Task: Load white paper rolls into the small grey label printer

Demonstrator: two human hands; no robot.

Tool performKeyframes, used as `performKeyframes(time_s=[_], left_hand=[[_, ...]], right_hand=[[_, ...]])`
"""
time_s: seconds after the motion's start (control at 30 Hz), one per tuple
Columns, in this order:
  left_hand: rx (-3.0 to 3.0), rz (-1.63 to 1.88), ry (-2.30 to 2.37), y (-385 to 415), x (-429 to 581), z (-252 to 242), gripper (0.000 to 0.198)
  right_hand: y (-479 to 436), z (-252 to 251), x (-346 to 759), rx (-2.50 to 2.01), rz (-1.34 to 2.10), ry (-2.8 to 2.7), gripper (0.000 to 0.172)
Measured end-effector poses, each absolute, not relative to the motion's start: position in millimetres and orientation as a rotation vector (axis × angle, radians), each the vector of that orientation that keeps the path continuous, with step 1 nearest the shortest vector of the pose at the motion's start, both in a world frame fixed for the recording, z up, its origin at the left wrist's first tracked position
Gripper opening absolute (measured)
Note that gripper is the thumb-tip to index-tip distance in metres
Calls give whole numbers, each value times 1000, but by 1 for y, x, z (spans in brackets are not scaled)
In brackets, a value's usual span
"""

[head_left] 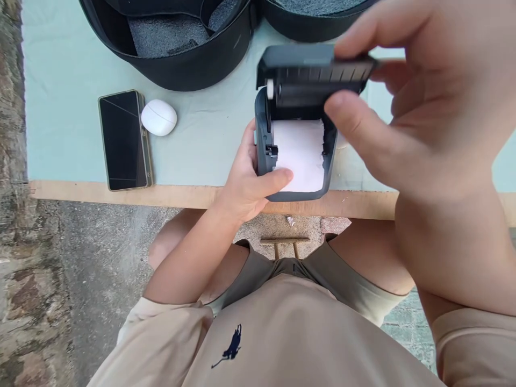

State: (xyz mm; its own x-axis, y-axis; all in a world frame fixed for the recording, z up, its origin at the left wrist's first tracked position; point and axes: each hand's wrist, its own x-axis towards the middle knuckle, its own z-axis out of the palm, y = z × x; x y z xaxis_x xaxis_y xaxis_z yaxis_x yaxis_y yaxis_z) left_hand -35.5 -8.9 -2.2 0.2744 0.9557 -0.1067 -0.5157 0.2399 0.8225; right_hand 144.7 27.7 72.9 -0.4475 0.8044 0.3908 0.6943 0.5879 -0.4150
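A dark grey portable label printer [328, 180] is held over the table's front edge with its lid [298, 56] raised. Inside it lies a white paper roll [300, 145], its right edge ragged. My left hand [250, 183] wraps the printer's left side, thumb resting on the paper. My right hand [419, 102] pinches the lid's right end, thumb on the near side and fingers on the far side. A black roller and a small white gear show on the lid's underside. The printer's bottom is hidden.
At the left of the cloth-covered table [72, 129] lie a black phone [124, 140] and a white rounded case [158, 117], touching. An unzipped black case [193, 70] stands at the back, with its grey-lined other half [314, 24] beside it. The wooden table edge [177, 196] runs above my lap.
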Motion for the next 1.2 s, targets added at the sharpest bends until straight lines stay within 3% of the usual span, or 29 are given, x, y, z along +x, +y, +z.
performKeyframes(time_s=[0.17, 0.3, 0.43, 0.57, 0.93, 1.2], left_hand=[[756, 1090, 696, -9, -37, -4, 53], [740, 1115, 639, -8, -36, -5, 54], [673, 1153, 576, -6, -33, -3, 45], [676, 1120, 591, -7, -32, 1, 27], [736, 1111, 633, -2, -36, -12, 41], [616, 1107, 831, -4, -29, 4, 54]], right_hand=[[20, 52, 156, -880, 228, -2290, 16], [17, 53, 154, -918, 195, -2257, 13], [14, 63, 148, -972, 220, -2247, 23], [10, 65, 146, -1014, 304, -2317, 21], [11, 55, 150, -1054, 351, -2288, 20], [12, 41, 153, -956, 275, -2215, 21]])
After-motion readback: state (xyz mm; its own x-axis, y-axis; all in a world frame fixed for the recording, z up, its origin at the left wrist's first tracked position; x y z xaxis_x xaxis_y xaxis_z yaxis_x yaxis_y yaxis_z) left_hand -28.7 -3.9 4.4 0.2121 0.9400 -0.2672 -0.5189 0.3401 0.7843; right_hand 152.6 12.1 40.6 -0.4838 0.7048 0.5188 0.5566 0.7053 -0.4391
